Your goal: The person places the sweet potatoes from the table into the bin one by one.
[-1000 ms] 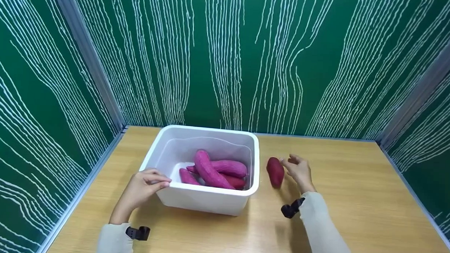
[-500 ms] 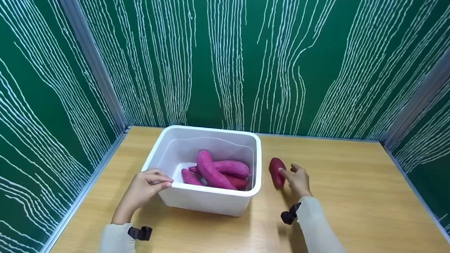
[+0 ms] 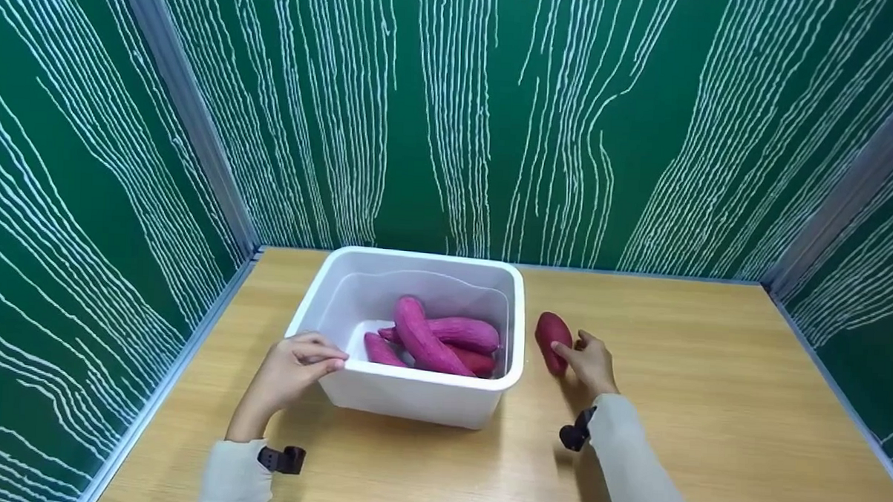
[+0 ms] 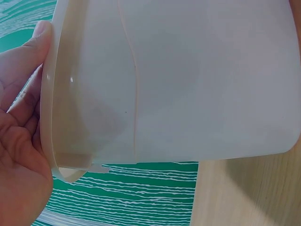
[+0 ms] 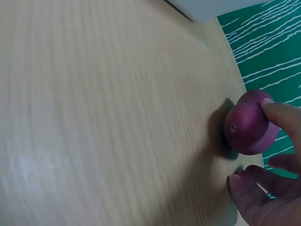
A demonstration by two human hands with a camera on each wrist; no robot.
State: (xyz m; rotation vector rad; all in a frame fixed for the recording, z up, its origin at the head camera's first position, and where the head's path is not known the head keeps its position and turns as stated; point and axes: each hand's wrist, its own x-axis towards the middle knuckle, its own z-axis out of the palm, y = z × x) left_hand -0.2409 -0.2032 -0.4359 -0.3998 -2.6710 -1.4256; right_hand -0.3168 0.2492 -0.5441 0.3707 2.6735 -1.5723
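A white plastic bin (image 3: 419, 395) stands on the table with several pink-purple sweet potatoes (image 3: 429, 336) lying inside. My left hand (image 3: 294, 372) pinches the bin's near left corner rim; the left wrist view shows the bin's side wall (image 4: 202, 84) beside that hand. To the right of the bin, a darker red sweet potato (image 3: 553, 333) lies on the wood. The thumb of my right hand (image 3: 589, 364) touches this one. In the right wrist view, that thumb rests on the sweet potato (image 5: 249, 125), while the bent fingers (image 5: 247, 193) are apart from it, low near the tabletop.
The light wooden table (image 3: 709, 401) is bounded by green panels (image 3: 451, 117) with white wavy lines, at the back and both sides. Grey metal posts (image 3: 187, 116) stand at the back corners. A black wrist camera (image 3: 282, 459) sits on each arm.
My right hand has shifted slightly down and its thumb has come onto the loose sweet potato. The left hand keeps its hold on the bin's rim. The head view has drifted a little.
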